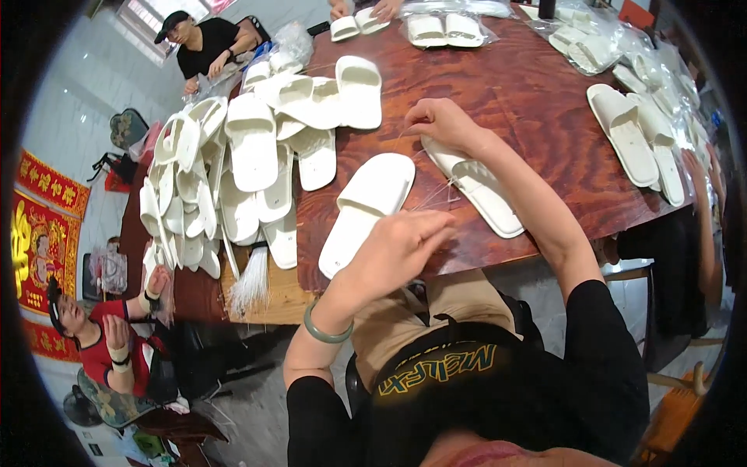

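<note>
Two white slippers lie before me at the table's front edge: a left slipper (377, 187) and a right slipper (476, 191). My left hand (401, 243) is over the near side of the left slipper, fingers drawn together; whatever they may hold is hidden. Thin clear strands (442, 191) run between that hand and the right slipper's strap. My right hand (443, 124) is closed in a pinch above the right slipper's far end, with a fine clear strand at its fingertips. My right forearm covers part of that slipper.
A large pile of white slippers (253, 144) covers the table's left side. A bundle of white plastic strands (253, 284) hangs at its front edge. At right lie a slipper pair (634, 140) and bagged slippers (583, 47). Co-workers sit around the wooden table (537, 117).
</note>
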`<act>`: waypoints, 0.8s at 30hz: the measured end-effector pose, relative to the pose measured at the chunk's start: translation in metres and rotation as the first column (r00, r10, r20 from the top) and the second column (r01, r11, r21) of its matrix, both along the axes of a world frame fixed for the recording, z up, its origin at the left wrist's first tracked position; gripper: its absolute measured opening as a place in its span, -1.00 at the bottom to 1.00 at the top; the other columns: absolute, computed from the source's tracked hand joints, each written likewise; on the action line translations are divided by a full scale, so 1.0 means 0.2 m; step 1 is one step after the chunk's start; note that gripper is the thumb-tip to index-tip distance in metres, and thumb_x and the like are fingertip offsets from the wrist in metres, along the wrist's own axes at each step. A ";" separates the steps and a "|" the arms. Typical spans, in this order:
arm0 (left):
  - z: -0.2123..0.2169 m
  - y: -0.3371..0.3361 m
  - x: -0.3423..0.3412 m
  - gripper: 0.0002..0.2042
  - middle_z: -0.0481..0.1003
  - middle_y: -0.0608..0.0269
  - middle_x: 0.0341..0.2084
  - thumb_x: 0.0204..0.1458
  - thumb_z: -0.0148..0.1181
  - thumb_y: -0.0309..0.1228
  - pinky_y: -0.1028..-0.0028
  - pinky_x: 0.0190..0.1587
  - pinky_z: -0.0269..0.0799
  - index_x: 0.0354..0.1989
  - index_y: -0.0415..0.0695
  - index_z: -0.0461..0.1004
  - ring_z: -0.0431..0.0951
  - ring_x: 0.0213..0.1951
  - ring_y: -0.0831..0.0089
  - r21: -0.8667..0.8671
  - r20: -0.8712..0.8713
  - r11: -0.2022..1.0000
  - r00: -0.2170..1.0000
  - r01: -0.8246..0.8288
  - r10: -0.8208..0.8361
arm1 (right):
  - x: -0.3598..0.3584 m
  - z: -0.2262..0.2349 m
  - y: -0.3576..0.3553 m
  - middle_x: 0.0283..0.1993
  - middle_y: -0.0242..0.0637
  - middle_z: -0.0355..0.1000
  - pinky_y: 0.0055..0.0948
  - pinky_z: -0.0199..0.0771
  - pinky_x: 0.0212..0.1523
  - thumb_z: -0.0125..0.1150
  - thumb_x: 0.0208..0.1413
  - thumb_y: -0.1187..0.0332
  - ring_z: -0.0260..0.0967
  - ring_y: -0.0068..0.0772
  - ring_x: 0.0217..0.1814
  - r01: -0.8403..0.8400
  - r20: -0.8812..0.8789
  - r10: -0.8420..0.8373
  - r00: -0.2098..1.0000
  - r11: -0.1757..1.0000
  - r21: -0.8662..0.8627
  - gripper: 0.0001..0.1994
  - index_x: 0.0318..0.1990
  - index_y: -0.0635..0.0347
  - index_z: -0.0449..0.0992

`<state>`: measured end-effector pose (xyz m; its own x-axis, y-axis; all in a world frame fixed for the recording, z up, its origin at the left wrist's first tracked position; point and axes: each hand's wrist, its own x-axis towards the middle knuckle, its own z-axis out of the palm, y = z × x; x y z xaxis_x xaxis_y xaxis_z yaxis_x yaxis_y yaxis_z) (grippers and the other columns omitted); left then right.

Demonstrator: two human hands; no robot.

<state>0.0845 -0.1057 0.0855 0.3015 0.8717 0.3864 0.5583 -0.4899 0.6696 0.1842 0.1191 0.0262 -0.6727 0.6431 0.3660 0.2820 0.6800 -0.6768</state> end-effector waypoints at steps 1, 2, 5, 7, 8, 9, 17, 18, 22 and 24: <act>0.01 0.05 -0.01 -0.84 0.49 0.10 -0.54 -0.05 0.18 -0.50 0.47 -0.40 0.35 -0.28 -0.23 0.53 0.45 -0.48 0.30 0.006 -0.002 1.000 1.000 0.020 -0.020 | 0.01 0.01 -0.01 -0.27 -0.13 0.48 -0.32 0.40 -0.20 0.22 -0.10 0.44 0.44 -0.14 -0.23 -0.016 -0.034 0.015 0.999 0.999 -0.045 -0.82 -0.29 0.26 0.54; 0.02 0.10 -0.02 -0.88 0.48 0.08 -0.55 -0.07 0.21 -0.46 0.41 -0.40 0.33 -0.37 -0.21 0.54 0.44 -0.50 0.25 0.080 -0.172 0.994 0.982 -0.069 0.082 | 0.02 0.02 -0.02 -0.27 -0.14 0.47 -0.33 0.40 -0.20 0.23 -0.10 0.44 0.43 -0.15 -0.22 -0.023 -0.089 0.025 0.996 1.000 0.020 -0.82 -0.29 0.25 0.54; 0.05 0.24 -0.08 -0.88 0.44 0.20 -0.55 -0.12 0.28 -0.37 0.36 -0.30 0.30 -0.57 -0.14 0.57 0.41 -0.40 0.25 0.389 -0.355 0.882 0.841 -0.265 0.409 | 0.06 0.06 -0.06 -0.30 -0.19 0.45 -0.33 0.39 -0.21 0.23 -0.10 0.42 0.41 -0.18 -0.23 -0.033 -0.152 0.045 0.987 0.996 0.080 -0.85 -0.32 0.21 0.55; 0.05 0.35 -0.13 -0.88 0.46 0.28 -0.48 -0.11 0.28 -0.37 0.38 -0.22 0.30 -0.53 -0.15 0.59 0.41 -0.33 0.34 0.460 -0.279 0.851 0.869 -0.253 0.409 | 0.10 0.08 -0.10 -0.35 -0.21 0.44 -0.33 0.38 -0.23 0.24 -0.10 0.41 0.41 -0.21 -0.25 -0.081 -0.178 0.097 0.979 0.992 0.099 -0.86 -0.35 0.20 0.54; 0.04 0.41 -0.15 -0.88 0.46 0.28 -0.48 -0.11 0.28 -0.37 0.38 -0.22 0.30 -0.53 -0.15 0.59 0.41 -0.33 0.34 0.437 -0.286 0.864 0.872 -0.249 0.396 | 0.12 0.09 -0.11 -0.37 -0.23 0.43 -0.33 0.37 -0.25 0.24 -0.08 0.41 0.40 -0.24 -0.27 -0.087 -0.193 0.117 0.974 0.984 0.158 -0.89 -0.36 0.20 0.54; 0.02 0.47 -0.17 -0.87 0.47 0.30 -0.48 -0.07 0.25 -0.36 0.43 -0.23 0.31 -0.49 -0.18 0.58 0.41 -0.35 0.42 0.188 -0.141 0.966 0.968 -0.180 0.208 | 0.14 0.10 -0.13 -0.37 -0.23 0.43 -0.33 0.37 -0.25 0.24 -0.08 0.41 0.40 -0.24 -0.27 -0.067 -0.190 0.098 0.977 0.984 0.163 -0.89 -0.36 0.20 0.54; -0.20 0.58 -0.17 -0.78 0.47 0.38 -0.55 0.12 0.09 -0.36 0.68 -0.43 0.26 -0.40 -0.27 0.53 0.37 -0.48 0.71 -0.320 0.545 0.946 0.828 0.061 0.131 | 0.21 0.11 -0.30 -0.17 -0.27 0.39 -0.48 0.31 -0.04 0.08 0.10 0.41 0.32 -0.41 -0.06 -0.153 -0.401 0.057 0.914 0.965 -0.212 -0.82 -0.17 0.20 0.52; -0.21 0.58 -0.15 -0.78 0.47 0.40 -0.54 0.13 0.08 -0.36 0.67 -0.41 0.27 -0.40 -0.28 0.53 0.38 -0.47 0.71 -0.283 0.523 0.958 0.845 0.047 0.113 | 0.22 0.11 -0.32 -0.08 -0.29 0.34 -0.50 0.24 0.06 0.00 0.18 0.39 0.25 -0.46 0.04 -0.208 -0.421 0.090 0.903 0.948 -0.243 -0.76 -0.06 0.24 0.46; -0.22 0.54 -0.12 -0.77 0.50 0.35 -0.52 0.12 0.09 -0.38 0.65 -0.37 0.34 -0.37 -0.34 0.52 0.43 -0.44 0.67 -0.314 0.515 0.949 0.845 0.031 0.143 | 0.20 0.11 -0.36 -0.18 -0.34 0.42 -0.53 0.32 -0.01 -0.05 0.22 0.36 0.34 -0.53 -0.11 -0.261 -0.554 -0.035 0.832 0.856 -0.446 -0.74 -0.05 0.32 0.44; -0.22 0.54 -0.15 -0.77 0.50 0.36 -0.52 0.12 0.08 -0.37 0.65 -0.37 0.34 -0.36 -0.33 0.53 0.43 -0.44 0.66 -0.271 0.534 0.963 0.832 -0.001 0.151 | 0.22 0.13 -0.37 -0.23 -0.35 0.43 -0.54 0.34 -0.03 -0.05 0.23 0.34 0.36 -0.54 -0.15 -0.288 -0.606 -0.084 0.791 0.823 -0.490 -0.74 -0.07 0.31 0.45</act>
